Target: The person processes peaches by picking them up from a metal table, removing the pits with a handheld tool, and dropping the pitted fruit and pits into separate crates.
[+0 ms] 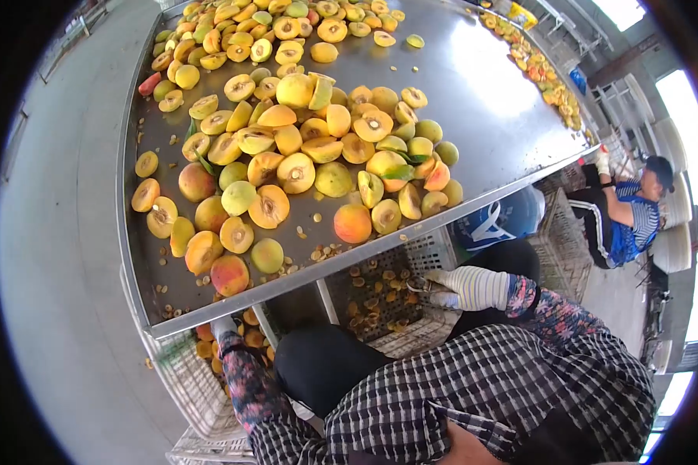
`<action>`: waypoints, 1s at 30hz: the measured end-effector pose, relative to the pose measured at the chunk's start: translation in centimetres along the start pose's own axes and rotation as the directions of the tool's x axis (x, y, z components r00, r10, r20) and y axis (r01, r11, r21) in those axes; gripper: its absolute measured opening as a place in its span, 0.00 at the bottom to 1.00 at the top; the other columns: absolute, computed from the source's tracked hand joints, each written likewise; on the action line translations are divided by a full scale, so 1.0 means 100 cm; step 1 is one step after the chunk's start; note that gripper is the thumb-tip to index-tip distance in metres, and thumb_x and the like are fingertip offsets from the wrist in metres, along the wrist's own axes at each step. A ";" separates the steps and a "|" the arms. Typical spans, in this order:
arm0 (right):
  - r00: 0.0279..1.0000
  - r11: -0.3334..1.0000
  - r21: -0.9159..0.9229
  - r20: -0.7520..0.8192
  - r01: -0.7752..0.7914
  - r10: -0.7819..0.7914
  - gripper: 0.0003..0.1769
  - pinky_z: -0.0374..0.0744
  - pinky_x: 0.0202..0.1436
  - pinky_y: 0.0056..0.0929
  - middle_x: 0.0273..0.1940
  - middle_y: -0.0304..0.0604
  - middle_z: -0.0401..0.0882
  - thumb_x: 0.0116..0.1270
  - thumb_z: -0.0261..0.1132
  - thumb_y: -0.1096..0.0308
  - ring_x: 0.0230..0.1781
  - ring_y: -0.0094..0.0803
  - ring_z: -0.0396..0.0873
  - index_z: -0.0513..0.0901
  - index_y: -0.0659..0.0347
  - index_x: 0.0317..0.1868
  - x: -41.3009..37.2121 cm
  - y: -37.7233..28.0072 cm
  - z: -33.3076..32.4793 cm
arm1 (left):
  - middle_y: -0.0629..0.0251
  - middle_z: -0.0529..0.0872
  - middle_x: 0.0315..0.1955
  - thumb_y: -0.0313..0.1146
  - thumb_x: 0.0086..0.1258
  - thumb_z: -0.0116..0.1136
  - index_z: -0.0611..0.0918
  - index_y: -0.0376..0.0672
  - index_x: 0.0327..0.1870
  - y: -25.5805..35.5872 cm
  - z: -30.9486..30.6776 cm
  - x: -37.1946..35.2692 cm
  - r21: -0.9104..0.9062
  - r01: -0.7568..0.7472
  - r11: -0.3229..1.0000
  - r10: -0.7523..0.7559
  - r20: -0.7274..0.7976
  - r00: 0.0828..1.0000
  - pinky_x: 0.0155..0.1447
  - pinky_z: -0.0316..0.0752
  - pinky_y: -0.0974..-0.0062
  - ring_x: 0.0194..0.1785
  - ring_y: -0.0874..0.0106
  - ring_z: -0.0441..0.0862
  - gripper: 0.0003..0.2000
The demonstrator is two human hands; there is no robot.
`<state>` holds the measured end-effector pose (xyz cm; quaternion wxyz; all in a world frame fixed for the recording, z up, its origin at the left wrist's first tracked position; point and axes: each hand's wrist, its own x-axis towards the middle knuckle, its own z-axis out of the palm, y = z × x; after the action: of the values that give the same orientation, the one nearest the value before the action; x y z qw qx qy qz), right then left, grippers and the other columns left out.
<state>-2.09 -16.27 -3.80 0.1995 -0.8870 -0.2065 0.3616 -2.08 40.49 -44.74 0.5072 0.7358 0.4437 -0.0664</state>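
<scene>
My right hand, in a striped work glove, is closed around a small metal tool with a looped end. It is below the table's front edge, above a crate with several cut fruit pieces in it. My left hand, also gloved, reaches under the front edge at the left, and its fingers are hidden. Beneath it, peaches lie in a plastic crate. On the metal table lies a heap of yellow-orange peaches, many halved, some showing pits.
A raised metal rim borders the table. More fruit lies along the far right side. A blue bucket and a crate stand under the right edge. Another person sits at the right.
</scene>
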 end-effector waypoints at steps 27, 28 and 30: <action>0.905 0.857 0.424 -0.412 0.292 -0.105 0.27 0.79 0.45 0.37 0.37 0.56 0.81 0.74 0.59 0.53 0.38 0.46 0.83 0.70 0.63 0.64 -0.087 0.034 -0.017 | 0.51 0.78 0.61 0.49 0.61 0.68 0.73 0.48 0.67 0.443 0.189 -0.379 0.625 -0.764 0.158 0.684 0.489 0.541 0.66 0.71 0.57 0.64 0.54 0.76 0.33; 0.901 0.857 0.415 -0.418 0.305 -0.118 0.28 0.79 0.45 0.37 0.38 0.56 0.81 0.74 0.59 0.53 0.39 0.46 0.83 0.70 0.63 0.65 -0.088 0.035 -0.015 | 0.51 0.78 0.61 0.50 0.61 0.68 0.73 0.49 0.68 0.445 0.194 -0.379 0.626 -0.759 0.179 0.672 0.486 0.559 0.66 0.70 0.56 0.65 0.54 0.76 0.33; 0.905 0.855 0.425 -0.411 0.297 -0.110 0.26 0.80 0.45 0.43 0.38 0.59 0.82 0.74 0.58 0.51 0.41 0.52 0.83 0.71 0.63 0.62 -0.091 0.036 -0.014 | 0.53 0.78 0.62 0.50 0.61 0.68 0.72 0.49 0.68 0.448 0.197 -0.377 0.633 -0.742 0.220 0.646 0.476 0.597 0.67 0.69 0.54 0.65 0.53 0.75 0.34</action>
<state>-6.23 -24.16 0.36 0.4856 -0.8345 -0.1636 0.2027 14.63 -1.55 -2.69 0.1268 0.9893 -0.0391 -0.0606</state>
